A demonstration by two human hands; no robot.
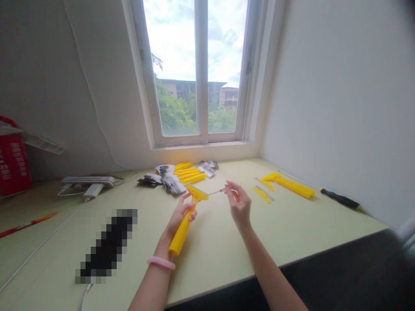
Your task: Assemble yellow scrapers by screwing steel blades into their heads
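My left hand (181, 215) is wrapped round the neck of a yellow scraper (182, 231), its wide head pointing up and away and its thick handle toward me. Between the fingertips of my right hand (239, 203) is a small screwdriver (223, 189) with a partly red handle. Its thin shaft points left, and the tip meets the right side of the scraper's head; the screw itself is too small to make out. To the right lie a second yellow scraper (293, 186) and a loose yellow blade piece (261, 194) with a grey edge.
Several yellow scrapers (191, 175) and silver-black packets (175, 185) are heaped by the window. A black-handled screwdriver (340, 198) lies along the right wall. On the left are a power strip (86, 181), a blurred-out black object (108, 246), a cable and a red pencil-like stick (27, 224).
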